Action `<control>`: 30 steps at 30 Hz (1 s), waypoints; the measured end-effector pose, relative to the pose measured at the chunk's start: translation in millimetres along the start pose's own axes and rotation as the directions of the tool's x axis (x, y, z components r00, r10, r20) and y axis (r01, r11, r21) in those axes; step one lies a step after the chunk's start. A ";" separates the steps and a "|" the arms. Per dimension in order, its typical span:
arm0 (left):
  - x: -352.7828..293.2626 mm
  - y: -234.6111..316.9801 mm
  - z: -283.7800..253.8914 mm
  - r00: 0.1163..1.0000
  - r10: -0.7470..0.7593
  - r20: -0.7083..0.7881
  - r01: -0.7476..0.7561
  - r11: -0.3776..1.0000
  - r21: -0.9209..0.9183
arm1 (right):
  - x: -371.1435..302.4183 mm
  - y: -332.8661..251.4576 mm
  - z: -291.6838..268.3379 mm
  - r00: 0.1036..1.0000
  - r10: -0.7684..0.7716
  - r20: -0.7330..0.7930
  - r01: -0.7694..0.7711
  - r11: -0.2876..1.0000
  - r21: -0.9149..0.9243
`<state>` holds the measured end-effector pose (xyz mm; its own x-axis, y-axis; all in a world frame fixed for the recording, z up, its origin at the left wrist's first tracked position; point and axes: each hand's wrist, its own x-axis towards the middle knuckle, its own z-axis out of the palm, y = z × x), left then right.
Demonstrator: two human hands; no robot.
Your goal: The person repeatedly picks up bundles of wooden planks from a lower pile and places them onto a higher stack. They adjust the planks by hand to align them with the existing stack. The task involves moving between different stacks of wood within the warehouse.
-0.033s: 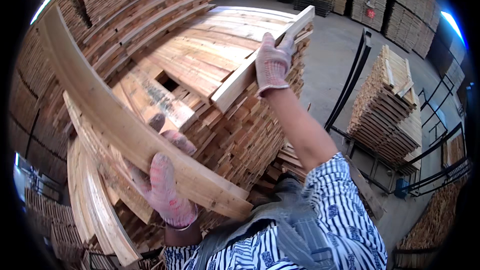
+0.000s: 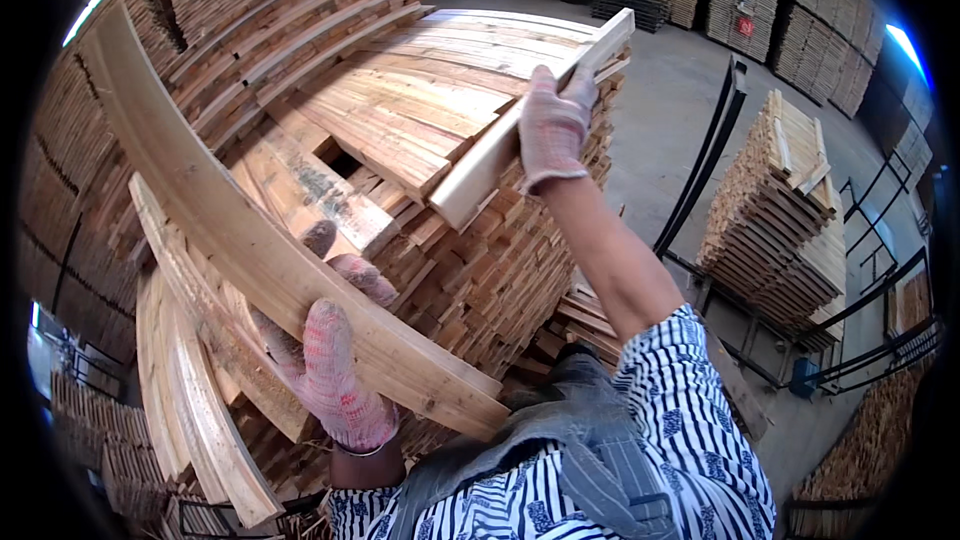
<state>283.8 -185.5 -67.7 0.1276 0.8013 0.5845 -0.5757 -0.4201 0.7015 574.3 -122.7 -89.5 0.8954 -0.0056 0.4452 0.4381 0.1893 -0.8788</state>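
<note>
My left hand (image 2: 345, 380), in a white-and-red knit glove, is closed around a long wooden board (image 2: 230, 220). Its thumb lies across the near face, and the fingers come up at the far edge. The board runs from beside my waist to the upper left and looks curved through the lens. My right hand (image 2: 555, 135), also gloved, grips a narrow wooden board (image 2: 473, 180) along the right edge of a lumber stack (image 2: 500, 280). That thumb points up by the board's top edge; part of the fingers is hidden behind the hand.
Loose boards (image 2: 190, 380) lie at the left under the held one. A dark gap (image 2: 340, 162) shows among the stack's top boards. To the right stand black metal posts (image 2: 705, 160) and a smaller lumber pile (image 2: 765, 230). Tall lumber stacks (image 2: 740, 15) line the back.
The narrow board under my right hand has tilted slightly, and that hand has shifted a little. My left hand keeps its grip on the long board. The whole view has moved slightly.
</note>
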 end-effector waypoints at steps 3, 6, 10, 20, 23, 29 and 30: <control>-1.0 3.4 -4.3 1.000 -0.023 -0.020 0.021 0.996 -0.085 | -14.8 -27.9 -26.9 0.972 0.087 0.216 -0.148 0.947 0.284; -11.0 6.6 -7.3 0.994 -0.064 -0.087 0.054 0.993 -0.108 | -11.6 -78.1 -35.2 0.850 -0.282 0.444 0.200 0.954 0.222; -15.8 10.5 -3.0 0.991 0.006 -0.137 -0.005 1.000 0.009 | 45.7 -95.6 38.1 0.496 -0.254 0.830 0.544 0.836 -0.069; -12.5 2.9 -10.9 0.984 -0.070 -0.164 0.108 0.966 0.235 | 0.6 -101.7 69.7 -0.075 0.138 0.988 0.891 0.455 0.004; -12.3 6.3 -10.6 0.973 -0.122 -0.195 0.164 0.962 0.216 | -53.0 -111.6 9.5 -0.221 0.164 0.961 0.931 0.328 0.158; -13.7 2.9 -4.8 0.971 -0.193 -0.138 0.212 0.967 0.139 | -30.2 -62.9 12.2 -0.312 -0.278 0.908 0.881 0.274 0.386; -11.2 1.7 -3.8 0.970 -0.185 -0.157 0.208 0.968 0.143 | -29.2 -62.8 14.9 -0.323 -0.253 0.912 0.875 0.289 0.389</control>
<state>278.3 -193.5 -74.6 0.1036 0.9220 0.3730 -0.4148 -0.3008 0.8587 519.5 -119.8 -44.8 -0.4719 0.8497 0.2353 0.8788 0.4320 0.2027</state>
